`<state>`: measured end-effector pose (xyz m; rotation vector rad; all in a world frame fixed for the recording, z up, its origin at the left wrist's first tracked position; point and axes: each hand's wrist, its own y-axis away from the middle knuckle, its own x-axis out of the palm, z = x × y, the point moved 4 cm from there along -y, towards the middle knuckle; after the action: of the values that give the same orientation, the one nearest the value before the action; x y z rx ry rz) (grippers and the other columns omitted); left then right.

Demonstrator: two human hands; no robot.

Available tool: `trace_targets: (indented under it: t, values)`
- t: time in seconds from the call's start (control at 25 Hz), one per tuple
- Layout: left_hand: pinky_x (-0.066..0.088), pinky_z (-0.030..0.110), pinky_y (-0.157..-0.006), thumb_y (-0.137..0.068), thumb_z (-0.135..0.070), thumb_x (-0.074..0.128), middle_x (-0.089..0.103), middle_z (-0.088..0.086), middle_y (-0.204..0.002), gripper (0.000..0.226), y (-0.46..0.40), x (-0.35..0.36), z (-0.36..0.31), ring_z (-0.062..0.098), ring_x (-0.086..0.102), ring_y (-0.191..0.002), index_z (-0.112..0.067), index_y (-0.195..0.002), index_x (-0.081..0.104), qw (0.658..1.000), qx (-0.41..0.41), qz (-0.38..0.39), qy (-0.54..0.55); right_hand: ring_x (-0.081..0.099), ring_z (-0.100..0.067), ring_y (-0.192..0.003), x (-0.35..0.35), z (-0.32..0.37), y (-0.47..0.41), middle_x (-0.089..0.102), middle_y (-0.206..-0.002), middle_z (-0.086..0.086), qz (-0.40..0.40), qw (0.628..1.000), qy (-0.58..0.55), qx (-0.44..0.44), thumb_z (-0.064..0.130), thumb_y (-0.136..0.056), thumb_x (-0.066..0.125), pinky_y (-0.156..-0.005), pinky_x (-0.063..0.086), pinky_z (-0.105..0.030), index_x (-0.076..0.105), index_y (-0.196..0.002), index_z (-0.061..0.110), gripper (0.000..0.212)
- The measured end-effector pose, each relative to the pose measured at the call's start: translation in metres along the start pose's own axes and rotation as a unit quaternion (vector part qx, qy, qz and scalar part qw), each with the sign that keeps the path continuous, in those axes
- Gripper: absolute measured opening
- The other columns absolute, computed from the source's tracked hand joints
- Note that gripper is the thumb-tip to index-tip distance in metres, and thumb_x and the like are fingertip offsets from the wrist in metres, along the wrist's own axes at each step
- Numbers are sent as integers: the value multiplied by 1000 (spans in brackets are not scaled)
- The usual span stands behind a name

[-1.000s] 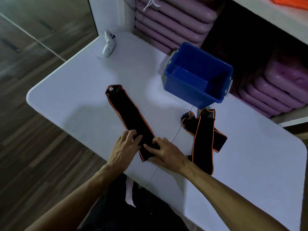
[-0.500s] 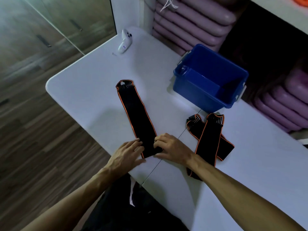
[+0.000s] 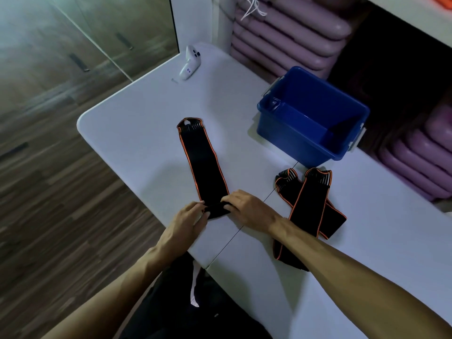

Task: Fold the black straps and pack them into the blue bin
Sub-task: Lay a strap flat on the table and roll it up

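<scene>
A long black strap with orange edging (image 3: 201, 162) lies flat on the white table (image 3: 146, 123), running away from me. Its near end is turned over into a small fold (image 3: 216, 209). My left hand (image 3: 187, 220) pinches the left side of that fold and my right hand (image 3: 247, 209) pinches the right side. Two more black straps (image 3: 309, 206) lie crossed on the table to the right, partly under my right forearm. The blue bin (image 3: 310, 116) stands open beyond them with nothing visible inside.
A white handheld device (image 3: 190, 62) lies at the table's far left corner. Stacked purple cushions (image 3: 288, 33) fill the shelves behind the bin. The table's rounded left edge (image 3: 82, 123) drops to a wooden floor. A seam (image 3: 234, 237) runs across the tabletop.
Both hands went from resting flat on the strap's near end to pinching it, and the end has been turned over into a small fold. My view has shifted closer.
</scene>
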<state>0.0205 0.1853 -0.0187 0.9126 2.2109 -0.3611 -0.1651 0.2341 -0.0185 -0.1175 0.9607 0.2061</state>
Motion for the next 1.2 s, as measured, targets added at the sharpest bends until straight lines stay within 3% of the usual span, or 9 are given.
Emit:
trace_targets:
  t: [0.16, 0.36, 0.52, 0.64, 0.76, 0.84, 1.0, 1.2]
  values:
    - [54, 31, -77, -96, -25, 53, 69, 1, -109, 30, -5, -3, 1, 14, 67, -90, -17, -125, 58, 997, -50, -41, 49, 61, -18, -104, 0, -3, -18, 66, -116, -5, 51, 990, -95, 94, 23, -103, 47, -92, 49, -30, 59, -124, 12, 27]
    - [49, 33, -76, -91, -24, 60, 60, 0, -91, 23, -11, 1, 9, 24, 60, -85, -19, -113, 66, 994, -93, -54, -23, 59, 4, -76, -1, -2, -17, 64, -87, 12, 5, 976, -171, 136, 22, -99, 56, -69, 42, -10, 63, -110, 13, 16]
    - [46, 30, -83, -91, -34, 58, 48, -5, -103, 22, -14, 0, 13, 15, 53, -90, -20, -106, 65, 992, -119, -41, 0, 64, -6, -86, 1, -3, -15, 69, -96, 4, -24, 974, -178, 141, 25, -99, 56, -75, 52, -23, 64, -107, 14, 16]
    - [40, 25, -85, -91, -47, 51, 47, -3, -110, 35, -12, -3, 3, 15, 46, -99, -19, -108, 63, 994, -53, -43, -83, 59, -9, -94, 5, -2, -4, 67, -102, 3, -11, 975, -163, 149, 29, -101, 51, -81, 50, -25, 61, -110, 16, 18]
    - [45, 32, -85, -91, -51, 47, 51, 2, -114, 41, -8, -3, -2, 21, 47, -102, -18, -108, 64, 985, 2, -68, -157, 56, -11, -96, 9, 2, -1, 65, -101, 3, -35, 976, -146, 157, 29, -102, 49, -84, 49, -31, 62, -107, 16, 19]
    - [47, 37, -89, -93, -51, 43, 54, 2, -116, 45, -7, 5, -3, 21, 49, -105, -15, -116, 59, 990, 11, -40, -138, 57, -13, -94, 10, 3, -4, 66, -99, 3, -41, 978, -138, 150, 29, -102, 49, -83, 50, -34, 62, -105, 16, 18]
    - [42, 29, -92, -92, -46, 49, 52, 0, -114, 47, -4, 10, 4, 15, 45, -106, -16, -128, 51, 996, -76, -28, -23, 59, -15, -96, 7, 6, -12, 68, -104, 6, -36, 987, -108, 113, 32, -103, 47, -82, 52, -37, 61, -110, 21, 19]
    - [39, 23, -85, -92, -30, 57, 48, 2, -110, 31, -18, 1, 5, 16, 45, -101, -14, -119, 56, 996, -81, -22, -14, 59, -10, -88, 2, 6, -15, 65, -96, 5, -42, 976, -161, 137, 42, -100, 50, -77, 53, -31, 57, -118, 28, 25]
